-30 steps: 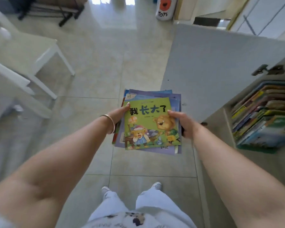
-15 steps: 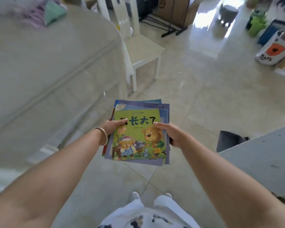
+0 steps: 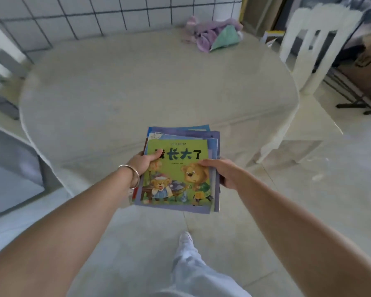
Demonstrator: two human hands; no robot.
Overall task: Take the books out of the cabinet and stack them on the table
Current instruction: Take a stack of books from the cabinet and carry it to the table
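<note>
Your left hand (image 3: 142,163): thumb laid over the top cover, remaining fingers hidden beneath, clamped on the left edge of the stack of picture books (image 3: 178,170). Your right hand (image 3: 221,171): thumb pressed flat on the cover beside the bear's head, fingers curled under the right edge, likewise clamped on the stack. Bracelet (image 3: 131,175): thin metal bangle, on your left wrist. The stack: several thin children's books, held level between both hands above the floor, just short of the near edge of the table (image 3: 137,86); not resting on anything. Top book (image 3: 177,168): green cover, large black Chinese characters, two cartoon bears; below it, purple and blue covers fan out unevenly at the far and right edges. Exact count of books: cannot tell. The table: oval, pale cloth draped over its sides, directly ahead of the stack. Bundle of fabric (image 3: 214,35): lilac and mint green, crumpled, at the far right end of the tabletop. White chair (image 3: 308,46): stands at the table's right end. Second white chair (image 3: 0,67): blurred, at the left end. Tiled wall (image 3: 94,16): white squares with dark joints, behind the table. Your leg (image 3: 191,264): pale trousers, white shoe, on the beige tiled floor (image 3: 308,189).
</note>
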